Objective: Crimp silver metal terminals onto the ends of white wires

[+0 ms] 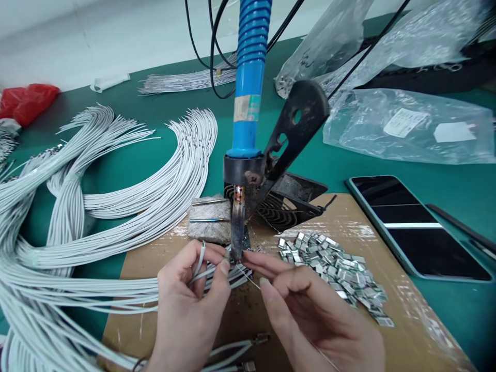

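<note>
A blue-handled soldering iron point(246, 132) hangs tip down in a black metal holder point(298, 129). Under its tip, my left hand point(194, 310) is closed on white cables point(112, 289), with one cable end poking up between the fingers. My right hand point(321, 310) pinches a thin solder wire point(251, 279), whose end reaches toward the iron's tip. Fingertips and the tip hide the exact spot where cable, wire and iron come together. To the right lies a pile of small silvery connectors point(329, 263). Cables with metal connector ends point(260, 338) lie below my hands.
Bundles of white cable point(155, 206) cover the left side. A grey block point(209, 219) stands behind my left hand. Brown cardboard point(406, 289) lies on the green table, with a phone point(418, 227) on the right. Plastic bags point(364, 124) lie at the back right.
</note>
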A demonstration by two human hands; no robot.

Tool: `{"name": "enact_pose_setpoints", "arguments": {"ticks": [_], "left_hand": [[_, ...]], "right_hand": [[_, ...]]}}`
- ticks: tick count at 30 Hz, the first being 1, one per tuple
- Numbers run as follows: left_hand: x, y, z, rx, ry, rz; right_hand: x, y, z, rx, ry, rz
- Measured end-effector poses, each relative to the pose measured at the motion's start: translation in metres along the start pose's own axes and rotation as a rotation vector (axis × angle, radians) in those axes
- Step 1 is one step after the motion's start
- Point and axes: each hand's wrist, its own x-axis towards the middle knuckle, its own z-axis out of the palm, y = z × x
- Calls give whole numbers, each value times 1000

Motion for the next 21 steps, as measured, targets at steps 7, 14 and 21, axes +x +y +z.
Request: {"name": "enact_pose_setpoints", "arguments": {"ticks": [7, 14, 21], "left_hand": [[-2, -1, 1, 2, 9, 13], [1, -3, -5, 29, -42, 12], [-2, 2, 1, -11, -4, -18]], "right_hand": [[-3, -1, 2, 55, 19, 21], [-1, 2, -2, -22, 25, -14], [2, 3, 0, 22, 19, -25]]}}
